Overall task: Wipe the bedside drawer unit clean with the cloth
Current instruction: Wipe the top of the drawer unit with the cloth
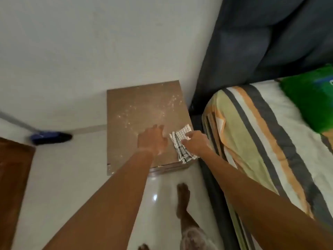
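Observation:
The bedside drawer unit (129,141) is a brown box seen from above, standing against the white wall. Pale crumbs or dust speckle the far half of its top. A white cloth with a dark check pattern (182,139) lies at the top's near right corner and hangs a little over the front edge. My right hand (195,142) rests on the cloth's right side with its fingers pinching the fabric. My left hand (153,139) lies on the top just left of the cloth, fingers curled, with nothing visible in it.
A bed with a striped sheet (261,141) and a green pillow (310,100) stands close on the right, its dark headboard (261,42) behind. A blue and black broom head (50,138) leans at the left wall. A wooden door (12,186) is at far left. My bare foot (182,199) stands on the glossy floor.

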